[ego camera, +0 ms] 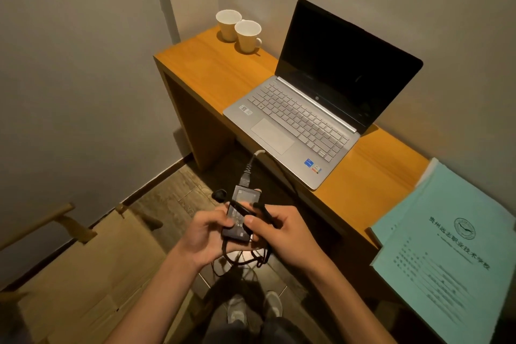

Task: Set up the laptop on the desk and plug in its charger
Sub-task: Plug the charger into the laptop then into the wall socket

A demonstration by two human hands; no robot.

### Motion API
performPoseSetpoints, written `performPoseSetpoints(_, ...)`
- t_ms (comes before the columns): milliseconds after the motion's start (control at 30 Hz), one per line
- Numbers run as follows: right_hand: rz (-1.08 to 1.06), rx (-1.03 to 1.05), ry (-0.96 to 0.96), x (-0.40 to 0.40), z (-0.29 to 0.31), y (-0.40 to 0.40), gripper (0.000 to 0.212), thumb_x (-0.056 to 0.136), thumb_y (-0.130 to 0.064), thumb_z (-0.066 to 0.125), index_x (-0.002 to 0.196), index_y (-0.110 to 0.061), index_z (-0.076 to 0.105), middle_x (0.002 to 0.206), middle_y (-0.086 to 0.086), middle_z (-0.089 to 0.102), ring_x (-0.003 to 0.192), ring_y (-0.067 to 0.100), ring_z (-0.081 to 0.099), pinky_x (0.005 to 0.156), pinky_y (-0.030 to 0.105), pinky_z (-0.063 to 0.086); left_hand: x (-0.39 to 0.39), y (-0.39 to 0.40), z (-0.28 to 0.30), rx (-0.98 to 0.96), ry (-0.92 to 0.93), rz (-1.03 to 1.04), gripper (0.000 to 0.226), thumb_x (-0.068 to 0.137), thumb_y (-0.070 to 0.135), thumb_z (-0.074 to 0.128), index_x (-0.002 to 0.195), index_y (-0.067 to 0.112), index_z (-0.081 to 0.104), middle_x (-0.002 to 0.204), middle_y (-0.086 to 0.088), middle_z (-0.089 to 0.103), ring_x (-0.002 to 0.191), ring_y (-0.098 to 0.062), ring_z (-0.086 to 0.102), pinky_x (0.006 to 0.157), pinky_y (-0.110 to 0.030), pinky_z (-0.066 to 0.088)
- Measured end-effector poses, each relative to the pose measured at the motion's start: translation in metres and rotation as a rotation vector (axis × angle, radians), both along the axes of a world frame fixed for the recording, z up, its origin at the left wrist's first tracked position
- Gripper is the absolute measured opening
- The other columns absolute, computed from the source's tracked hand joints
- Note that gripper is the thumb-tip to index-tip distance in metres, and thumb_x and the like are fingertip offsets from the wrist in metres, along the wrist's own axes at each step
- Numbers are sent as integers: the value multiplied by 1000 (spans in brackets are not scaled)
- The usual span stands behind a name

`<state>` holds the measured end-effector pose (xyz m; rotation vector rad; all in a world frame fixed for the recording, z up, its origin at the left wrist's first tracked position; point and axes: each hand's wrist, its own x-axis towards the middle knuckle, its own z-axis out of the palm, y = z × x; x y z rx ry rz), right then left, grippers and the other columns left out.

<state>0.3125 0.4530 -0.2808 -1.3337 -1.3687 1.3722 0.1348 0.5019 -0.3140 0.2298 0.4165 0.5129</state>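
Observation:
A silver laptop [301, 123] stands open on the orange wooden desk [217, 67], its screen dark. In front of the desk, over the floor, I hold the black charger brick [242, 211] in both hands. My left hand [203, 237] grips the brick from the left and below. My right hand [282, 234] holds the brick's right side and pinches the black cable [266, 213]. A grey power cord [252, 160] sticks out of the brick's far end toward the desk. Loops of cable [245, 260] hang under my hands.
Two white cups [240, 29] stand at the desk's far left corner. Light green printed papers [446, 248] lie on the desk's right end. A wooden chair with a tan seat [83, 265] stands at my left. Walls close in behind and left of the desk.

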Motion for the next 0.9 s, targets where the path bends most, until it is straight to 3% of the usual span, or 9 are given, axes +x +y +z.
performPoseSetpoints(67,5,-4,-33,-1,-6,-1,15,100,-22,64,101,-25,79,79,6,75,77,21,73,76,43,57,-1,8,3,1,4,-37,71,77,3,62,144,-3,39,131,-33,46,118,-45,52,99,-59,42)
performPoseSetpoints(133,-4,2,-43,-3,-8,-2,15,99,-25,64,103,-26,79,79,2,75,77,19,73,77,47,56,5,12,10,15,107,1,62,75,15,76,131,0,55,121,-28,56,106,-40,60,91,-52,45)
performPoseSetpoints(267,-51,76,-120,-12,-11,2,21,94,-30,68,112,-27,78,87,-6,74,83,15,70,75,41,57,19,18,16,-1,191,133,9,86,15,68,91,15,61,96,-9,63,82,-23,65,85,-44,51)
performPoseSetpoints(367,-136,101,-146,-18,-13,7,22,93,-26,72,113,-29,79,87,-16,67,86,12,65,74,24,51,21,28,17,-26,161,228,19,82,2,67,94,16,60,90,-6,55,77,-18,57,71,-31,54)
performPoseSetpoints(433,-181,92,-115,-20,-14,9,22,93,-23,73,112,-30,79,96,-14,69,94,13,66,80,23,52,19,35,20,94,267,241,32,78,-1,66,108,10,63,86,-6,57,73,-18,57,66,-29,54)
performPoseSetpoints(533,-247,50,-47,-21,-9,14,16,100,-30,63,106,-24,77,98,-2,69,94,11,66,80,28,55,18,47,28,327,447,209,46,74,-1,69,119,10,66,86,-5,61,75,-19,59,74,-37,52)
performPoseSetpoints(633,-408,-3,-16,-9,0,20,30,106,-41,46,95,-23,67,86,0,66,82,14,65,77,34,53,17,66,38,486,640,229,32,71,4,72,102,10,71,88,-7,67,83,-23,63,77,-42,55)
performPoseSetpoints(767,-594,-56,-47,25,7,32,33,108,-44,31,95,-20,50,69,-4,47,56,5,42,55,23,38,25,100,53,658,808,258,12,83,4,71,95,6,73,103,-24,68,88,-26,64,76,-43,56)
performPoseSetpoints(900,-734,-73,-54,66,9,52,29,107,-46,30,104,-23,48,71,0,44,56,7,40,46,19,34,48,138,61,790,963,305,13,87,13,72,86,0,69,86,-19,64,79,-28,62,73,-43,53)
